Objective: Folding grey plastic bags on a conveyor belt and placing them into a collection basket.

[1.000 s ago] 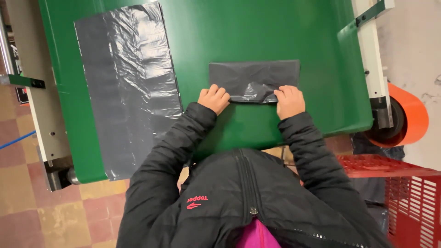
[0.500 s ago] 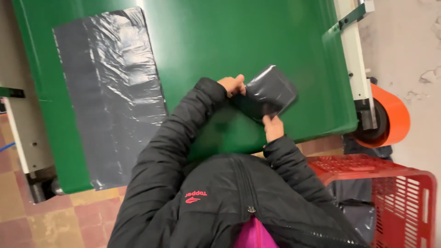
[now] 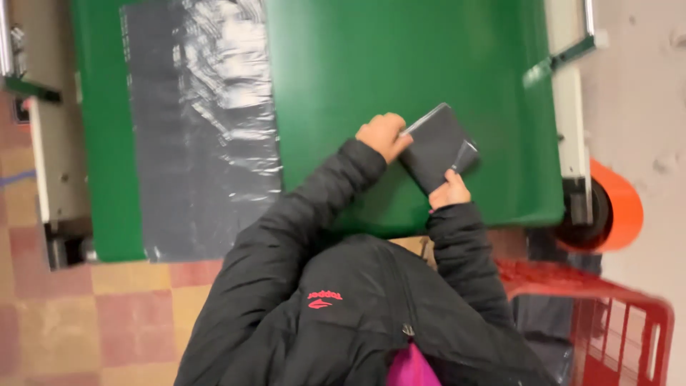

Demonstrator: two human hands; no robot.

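A folded dark plastic bag (image 3: 437, 145) is held over the right part of the green table (image 3: 400, 64), gripped at its left end by the left hand (image 3: 383, 136) and pinched at its near edge by the right hand (image 3: 449, 192), while a flat grey bag (image 3: 200, 129) is spread on the table's left side.

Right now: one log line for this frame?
left hand: grips folded dark bag | right hand: grips same bag | bag: over green table | flat grey bag: lying left

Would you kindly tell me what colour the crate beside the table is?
The crate is red, with an openwork wall; the head view shows it at the lower right.
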